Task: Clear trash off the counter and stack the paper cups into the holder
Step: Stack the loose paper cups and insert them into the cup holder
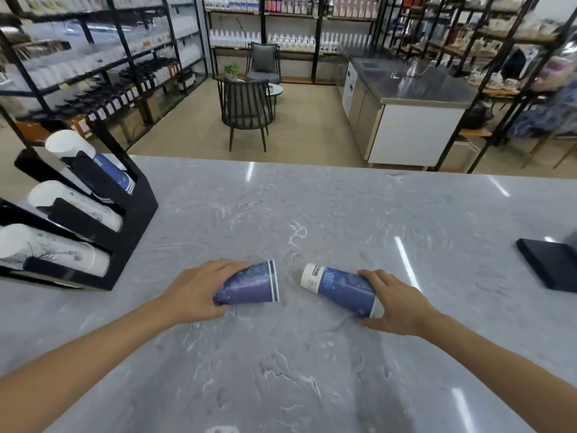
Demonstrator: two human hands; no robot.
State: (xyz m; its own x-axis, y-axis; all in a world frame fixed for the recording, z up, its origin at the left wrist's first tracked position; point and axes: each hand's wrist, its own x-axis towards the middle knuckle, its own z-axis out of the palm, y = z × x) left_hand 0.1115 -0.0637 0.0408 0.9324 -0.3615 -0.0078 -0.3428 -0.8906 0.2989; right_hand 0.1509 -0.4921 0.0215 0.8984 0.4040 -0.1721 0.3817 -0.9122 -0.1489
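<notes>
Step in hand: both hands are on blue paper cups lying on the grey counter [312, 214], so this looks like the pick-up before nesting them for the holder.
How to do it well: hold each cup lightly around its wall — thin paper will probably dent under a hard squeeze. Turn one so that a narrow base faces an open mouth, slide them together along one line, then carry the pair to the holder's blue-cup slot.
Left hand [196, 292]: palm down, fingers curled over the narrow base end of the left cup [249, 287]; forearm comes in from the near-left corner of the counter.
Right hand [395, 303]: fingers wrapped over the wide rim end of the right cup [340, 289], thumb low beside the counter; forearm comes in from the near-right corner.
Cups: both on their sides at the middle of the counter toward its near edge, near each other but apart — the left cup's striped rim faces the right cup's white labelled base.
Holder [137, 210]: black rack at the left edge, three slanted slots, each with cups; the far slot's stack [109, 171] is blue.
Other: a dark flat object [552, 265] at the right edge.
Trash: none visible on the counter.
</notes>
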